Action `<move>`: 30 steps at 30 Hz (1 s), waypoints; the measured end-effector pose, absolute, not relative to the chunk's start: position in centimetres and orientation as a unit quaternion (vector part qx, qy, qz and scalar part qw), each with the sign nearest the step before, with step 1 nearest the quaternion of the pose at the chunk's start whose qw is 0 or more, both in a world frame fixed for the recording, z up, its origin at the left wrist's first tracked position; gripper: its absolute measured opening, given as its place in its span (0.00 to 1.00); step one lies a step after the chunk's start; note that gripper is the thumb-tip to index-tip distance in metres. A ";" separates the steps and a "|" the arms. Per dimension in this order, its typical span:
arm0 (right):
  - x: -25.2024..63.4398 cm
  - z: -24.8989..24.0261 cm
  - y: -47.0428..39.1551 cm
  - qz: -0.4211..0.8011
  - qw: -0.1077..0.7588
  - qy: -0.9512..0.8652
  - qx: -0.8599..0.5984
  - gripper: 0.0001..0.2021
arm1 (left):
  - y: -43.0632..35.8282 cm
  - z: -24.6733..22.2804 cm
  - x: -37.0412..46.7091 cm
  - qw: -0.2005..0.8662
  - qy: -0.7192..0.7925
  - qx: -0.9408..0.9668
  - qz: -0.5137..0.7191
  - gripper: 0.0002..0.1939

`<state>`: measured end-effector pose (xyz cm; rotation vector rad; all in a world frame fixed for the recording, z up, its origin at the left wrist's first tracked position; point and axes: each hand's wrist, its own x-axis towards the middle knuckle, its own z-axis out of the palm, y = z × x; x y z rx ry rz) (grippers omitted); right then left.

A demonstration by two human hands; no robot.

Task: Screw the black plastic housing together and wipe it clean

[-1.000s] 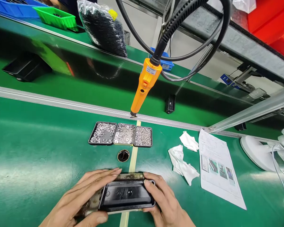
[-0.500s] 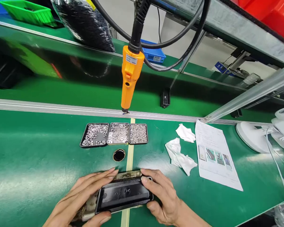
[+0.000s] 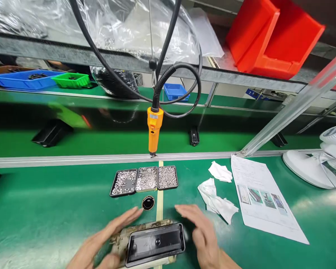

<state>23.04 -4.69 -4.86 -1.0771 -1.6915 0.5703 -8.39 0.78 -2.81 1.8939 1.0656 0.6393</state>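
A black rectangular tray-like part rests on a worn, pale block near the front of the bench. My left hand is at the left end of the block, fingers apart and slightly blurred, holding nothing. To the right of the black part, my right hand hovers with its fingers spread, not touching it. Just beyond the block lies a small round black dish. Three shallow trays of small metal pieces stand behind it: the left one, the middle one and the right one.
An orange power screwdriver hangs on a cable above the trays. White cloths and a printed sheet lie at right, near a white fan. A red bin sits on the upper shelf.
Both hands have come off the black part, the right one moving out to the right with its fingers opened. The camera has tilted up, showing more of the shelf.
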 end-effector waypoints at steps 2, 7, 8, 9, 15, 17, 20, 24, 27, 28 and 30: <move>22.9 -4.8 -3.1 0.311 0.544 -0.603 -0.494 0.23 | 3.0 -1.6 -7.9 0.368 0.466 0.758 0.271 0.25; 22.7 -6.4 -0.1 0.352 0.569 -0.507 -0.543 0.26 | 10.1 -1.1 -5.3 0.227 0.453 0.826 0.248 0.15; 22.8 -6.8 0.1 0.360 0.567 -0.499 -0.548 0.26 | 11.2 -1.4 -4.7 0.219 0.444 0.835 0.241 0.14; 22.8 -7.1 0.1 0.367 0.565 -0.493 -0.551 0.26 | 12.1 -1.8 -4.1 0.215 0.432 0.844 0.231 0.13; 23.0 -7.2 0.0 0.380 0.553 -0.491 -0.556 0.26 | 14.0 -3.6 -1.2 0.202 0.363 0.891 0.183 0.10; 23.1 -7.1 0.2 0.382 0.547 -0.495 -0.557 0.25 | 14.1 -3.6 -0.8 0.190 0.353 0.899 0.174 0.09; 23.1 -7.0 0.4 0.382 0.539 -0.501 -0.559 0.24 | 14.2 -3.3 -1.1 0.174 0.346 0.908 0.160 0.10; 23.1 -6.9 0.4 0.381 0.529 -0.511 -0.560 0.23 | 14.2 -2.9 -1.5 0.162 0.348 0.911 0.153 0.09; 23.1 -6.8 0.4 0.379 0.521 -0.515 -0.565 0.23 | 14.1 -3.0 -1.1 0.161 0.348 0.911 0.154 0.09; 23.1 -6.8 0.4 0.377 0.519 -0.516 -0.568 0.23 | 14.0 -3.1 -0.8 0.161 0.347 0.911 0.154 0.09; 23.1 -6.9 0.4 0.374 0.515 -0.518 -0.572 0.23 | 14.1 -3.2 -0.4 0.159 0.346 0.912 0.151 0.09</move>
